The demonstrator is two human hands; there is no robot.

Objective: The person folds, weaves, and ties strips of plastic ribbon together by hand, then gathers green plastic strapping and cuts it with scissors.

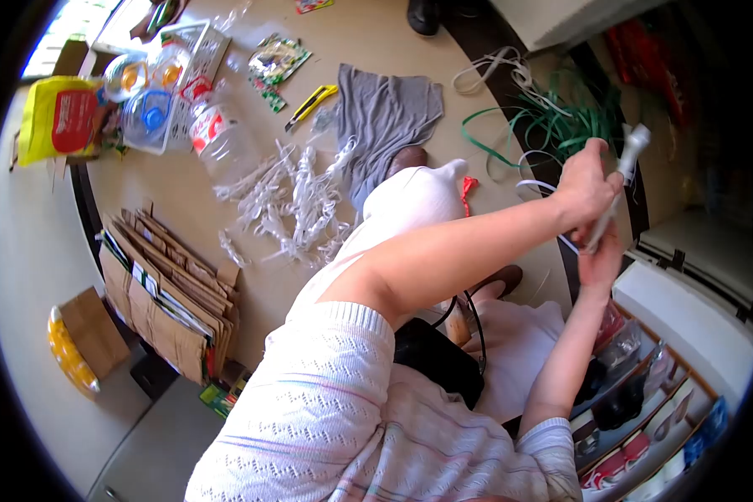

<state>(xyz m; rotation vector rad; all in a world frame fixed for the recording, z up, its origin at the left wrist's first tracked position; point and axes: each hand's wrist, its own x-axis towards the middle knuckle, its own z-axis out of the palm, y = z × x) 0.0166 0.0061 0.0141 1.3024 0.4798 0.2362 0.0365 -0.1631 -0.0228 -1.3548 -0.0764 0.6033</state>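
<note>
My left hand (pixel 590 186) and my right hand (pixel 602 258) are close together at the right, both closed on a white folded strip bundle (pixel 634 151). One end of the bundle sticks out beyond my left fingers; its lower end reaches into my right hand. Right behind my left hand is a tangle of green plastic strapping (pixel 552 117). Loops of white strapping (pixel 510 71) lie on the floor beside it. A heap of white knotted strips (pixel 289 201) is spread on the floor left of my knee.
A grey cloth (pixel 389 109), a yellow box cutter (pixel 314 106) and a large plastic bottle (pixel 222 138) lie on the floor. Flattened cardboard (pixel 163 293) stands at left, near a white basket (pixel 205 63) with bottles. A shoe rack (pixel 636 418) stands at lower right.
</note>
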